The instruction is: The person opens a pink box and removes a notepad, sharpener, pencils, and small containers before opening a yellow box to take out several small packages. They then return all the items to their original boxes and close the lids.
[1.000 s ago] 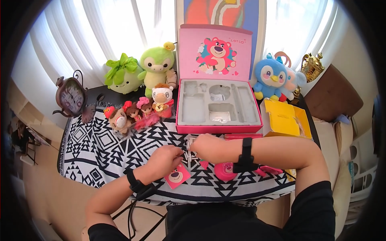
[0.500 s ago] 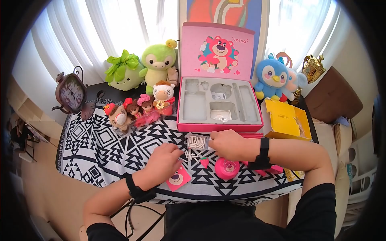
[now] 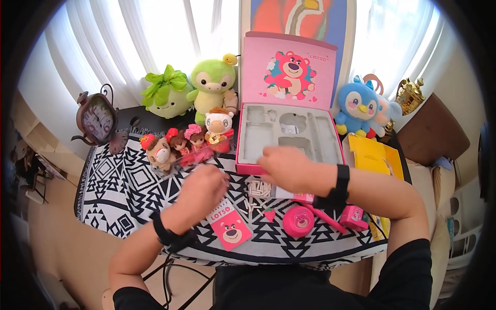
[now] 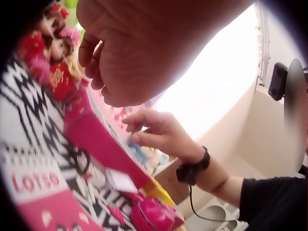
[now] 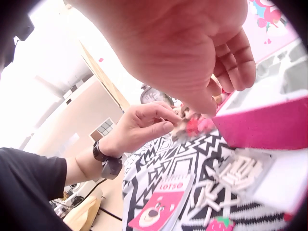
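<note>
My left hand [image 3: 203,190] hovers over the cloth beyond a LOTSO spiral notepad [image 3: 230,230], its fingers loosely bent and holding nothing. My right hand [image 3: 289,164], also without anything in its grasp, is raised before the front wall of the pink gift box [image 3: 250,168] and overlaps its grey insert. Below it lies a clear case [image 3: 260,189] full of short white sticks, with a few loose sticks [image 5: 208,195] spilled beside it. A strawberry-shaped piece [image 3: 269,215] and a round pink bear-face item [image 3: 298,221] sit nearer the table's front edge.
A pink box-shaped item [image 3: 354,218] and a long pink piece [image 3: 330,220] lie at the right. Behind them stands a yellow box [image 3: 374,155]. Dolls [image 3: 194,142], plush toys [image 3: 214,85] and a kettle-shaped clock [image 3: 96,119] line the back and left.
Both hands have lifted off the white sticks. The right moved away toward the gift box and the left drew back leftward, uncovering the notepad and the case of sticks. The head view shifted slightly.
</note>
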Demonstrator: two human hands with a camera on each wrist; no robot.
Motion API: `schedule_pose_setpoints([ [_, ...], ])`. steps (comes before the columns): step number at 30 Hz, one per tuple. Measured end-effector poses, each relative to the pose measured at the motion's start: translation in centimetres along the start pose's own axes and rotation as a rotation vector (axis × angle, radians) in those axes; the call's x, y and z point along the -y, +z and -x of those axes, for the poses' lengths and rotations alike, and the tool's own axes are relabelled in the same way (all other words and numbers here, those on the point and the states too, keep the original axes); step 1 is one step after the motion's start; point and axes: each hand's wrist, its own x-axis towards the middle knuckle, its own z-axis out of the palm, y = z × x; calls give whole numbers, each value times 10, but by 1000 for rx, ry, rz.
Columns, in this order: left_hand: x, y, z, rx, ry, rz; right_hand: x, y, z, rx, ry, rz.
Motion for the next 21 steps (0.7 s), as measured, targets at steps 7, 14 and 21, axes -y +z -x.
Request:
schedule_pose_setpoints([
  [7, 88, -36, -53, -193, -29, -309, -24, 7, -112, -437, -67, -99],
  [14, 117, -7, -80, 178, -168, -449, -24, 19, -174, -313, 131, -164],
  [21, 127, 0, -84, 141, -181, -445, -23, 24, -181, -397, 151, -213],
])
